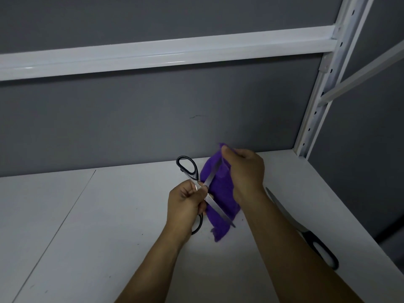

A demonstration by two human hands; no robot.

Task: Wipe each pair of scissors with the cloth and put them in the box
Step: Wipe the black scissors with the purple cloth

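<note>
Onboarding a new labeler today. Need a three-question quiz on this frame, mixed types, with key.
1. True or false: the scissors gripped in the left hand have their blades closed.
2. Multiple choice: the right hand holds A) a purple cloth, B) a box, C) nothing.
3. Fill in: a second pair of scissors lies on the shelf, partly hidden by the right ____.
Key: 1 false, the blades are spread apart; 2 A; 3 forearm.
</note>
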